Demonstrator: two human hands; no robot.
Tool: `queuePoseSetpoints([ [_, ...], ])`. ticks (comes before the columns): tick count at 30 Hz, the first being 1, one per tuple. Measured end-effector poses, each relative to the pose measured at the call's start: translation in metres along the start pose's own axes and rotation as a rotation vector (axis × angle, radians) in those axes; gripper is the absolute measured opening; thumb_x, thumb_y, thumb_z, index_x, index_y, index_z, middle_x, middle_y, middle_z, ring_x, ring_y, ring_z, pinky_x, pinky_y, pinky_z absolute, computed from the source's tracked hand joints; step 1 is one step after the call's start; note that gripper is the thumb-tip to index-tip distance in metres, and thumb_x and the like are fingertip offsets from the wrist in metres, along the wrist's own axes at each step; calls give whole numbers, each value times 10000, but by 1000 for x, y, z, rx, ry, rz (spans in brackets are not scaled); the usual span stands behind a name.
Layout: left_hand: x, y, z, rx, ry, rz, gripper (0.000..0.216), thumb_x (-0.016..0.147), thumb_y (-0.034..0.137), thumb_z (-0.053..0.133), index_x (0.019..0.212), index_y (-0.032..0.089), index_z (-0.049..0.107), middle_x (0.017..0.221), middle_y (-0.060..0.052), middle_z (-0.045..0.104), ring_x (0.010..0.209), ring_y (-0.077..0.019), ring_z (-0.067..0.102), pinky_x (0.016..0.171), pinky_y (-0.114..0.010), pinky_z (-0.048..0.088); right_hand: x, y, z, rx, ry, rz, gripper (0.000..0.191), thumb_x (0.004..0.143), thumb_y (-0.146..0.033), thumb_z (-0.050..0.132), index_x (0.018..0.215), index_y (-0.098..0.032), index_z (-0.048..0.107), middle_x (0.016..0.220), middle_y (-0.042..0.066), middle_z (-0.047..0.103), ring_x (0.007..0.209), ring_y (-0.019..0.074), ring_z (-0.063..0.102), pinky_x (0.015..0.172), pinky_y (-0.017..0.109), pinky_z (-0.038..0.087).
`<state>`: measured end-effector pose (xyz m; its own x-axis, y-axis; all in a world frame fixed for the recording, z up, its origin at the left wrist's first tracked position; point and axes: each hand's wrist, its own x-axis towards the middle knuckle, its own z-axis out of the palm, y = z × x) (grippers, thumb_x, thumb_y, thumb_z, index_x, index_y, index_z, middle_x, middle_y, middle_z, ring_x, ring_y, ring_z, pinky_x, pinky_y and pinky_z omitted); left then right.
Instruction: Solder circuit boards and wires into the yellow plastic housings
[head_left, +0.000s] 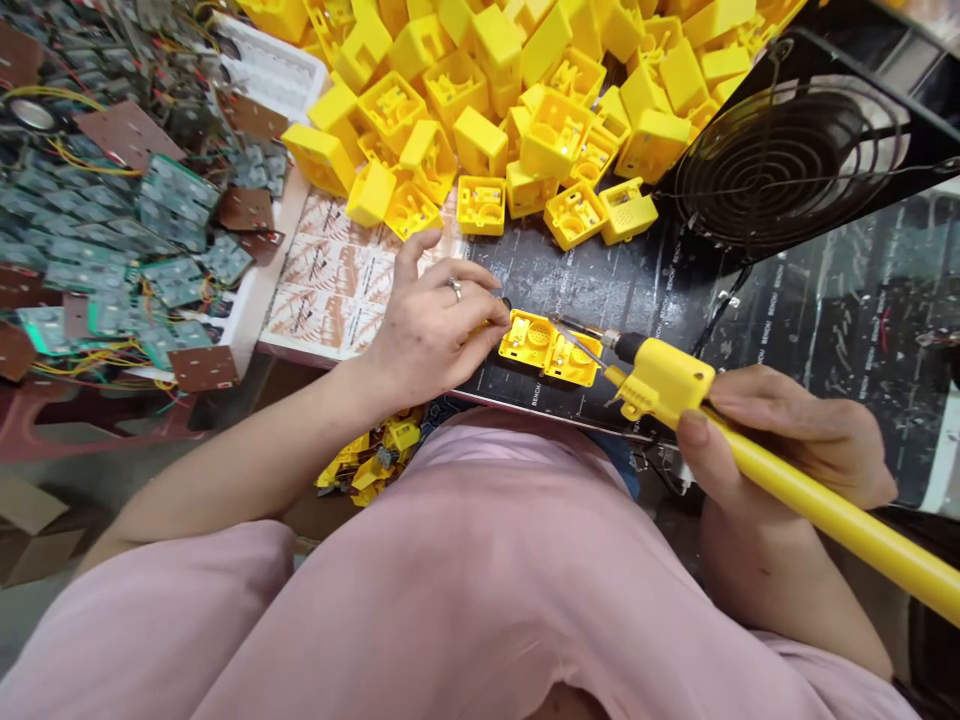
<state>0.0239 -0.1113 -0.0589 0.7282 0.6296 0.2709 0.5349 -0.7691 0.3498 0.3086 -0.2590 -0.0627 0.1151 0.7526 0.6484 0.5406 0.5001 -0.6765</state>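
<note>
Two small open yellow plastic housings [531, 340] lie end to end near the bench's front edge, with metal contacts and a round perforated grille inside. My left hand [442, 325], with a ring on one finger, is at their left end. Its thumb and forefinger are pinched together, and a small dark bit shows at the fingertips; I cannot make out what they hold. My right hand [795, 430] is closed around a yellow soldering iron [667, 380] with a long yellow handle. The iron's thin metal tip reaches over the right housing; whether it touches is unclear.
A large heap of yellow housings [480, 140] covers the back of the bench [615, 290]. A black fan [780, 170] stands at the back right. Left, circuit boards with wires [172, 200] pile up around white foam trays [274, 70]. More yellow parts [375, 455] sit below the bench edge.
</note>
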Motion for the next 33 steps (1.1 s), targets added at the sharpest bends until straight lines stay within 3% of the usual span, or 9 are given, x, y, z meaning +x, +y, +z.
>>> queuePoseSetpoints([
  [2, 2, 0, 10, 42, 65, 35, 284, 1141, 270, 562, 924, 259, 746, 897, -1, 834, 1171, -292, 823, 1277, -730, 466, -3, -4, -1, -22, -7, 39, 426, 864, -161, 971, 1256, -289, 864, 867, 23, 811, 662, 212, 777, 469, 286, 600],
  [5, -1, -3, 15, 46, 143, 76, 245, 1109, 280, 599, 936, 252, 769, 922, -8, 826, 1173, -307, 810, 1276, -731, 456, -10, -5, -2, -72, 26, 59, 529, 910, -205, 948, 1405, -337, 816, 959, 5, 833, 672, 205, 772, 521, 330, 613],
  [10, -13, -9, 3, 14, 124, 51, 118, 1036, 357, 725, 1110, 270, 756, 1192, -23, 833, 1217, -297, 758, 1302, -638, 446, -18, -2, -3, -138, 55, 83, 646, 924, -258, 958, 1513, -419, 746, 1124, -22, 858, 676, 176, 773, 447, 326, 510],
  [14, -18, -10, 2, 88, 110, 25, 79, 1047, 356, 727, 1054, 277, 732, 1272, -17, 835, 1252, -293, 744, 1298, -615, 431, -16, -3, -2, -105, 40, 98, 601, 966, -260, 921, 1506, -458, 744, 1115, -35, 851, 718, 187, 788, 581, 352, 614],
  [19, -13, -4, 2, 55, 168, -19, 179, 1122, 289, 650, 983, 306, 761, 1098, 17, 872, 1211, -282, 794, 1324, -681, 411, -14, 0, -2, -109, 24, 81, 589, 984, -241, 885, 1511, -460, 738, 1061, -28, 851, 679, 193, 772, 529, 344, 575],
  [22, -9, 3, 4, 75, 110, -54, 200, 1125, 328, 636, 1017, 330, 805, 946, 11, 849, 1118, -288, 811, 1314, -710, 427, -15, 5, -1, -85, 31, 38, 638, 934, -213, 919, 1500, -451, 745, 1067, -21, 861, 670, 192, 778, 519, 320, 595],
  [27, -5, 13, 19, 150, 106, -112, 263, 1099, 286, 606, 927, 301, 804, 869, -12, 807, 1110, -304, 781, 1264, -716, 465, -17, 8, 1, -88, 14, 19, 681, 939, -220, 908, 1560, -406, 699, 1146, 14, 869, 590, 141, 707, 375, 266, 420],
  [30, -3, 19, 25, 184, 123, -129, 268, 1071, 244, 600, 885, 276, 790, 853, -24, 792, 1096, -303, 768, 1259, -711, 468, -11, 3, 2, -76, -47, -61, 580, 940, -205, 906, 1486, -299, 735, 976, 3, 852, 623, 159, 729, 463, 265, 554],
  [33, -1, 22, 23, 204, 120, -142, 264, 1046, 241, 596, 882, 263, 801, 886, -43, 803, 1101, -318, 759, 1259, -719, 462, -2, -6, 6, -91, -117, -141, 282, 963, -162, 878, 1200, -212, 734, 844, -11, 797, 690, 151, 768, 560, 234, 630],
])
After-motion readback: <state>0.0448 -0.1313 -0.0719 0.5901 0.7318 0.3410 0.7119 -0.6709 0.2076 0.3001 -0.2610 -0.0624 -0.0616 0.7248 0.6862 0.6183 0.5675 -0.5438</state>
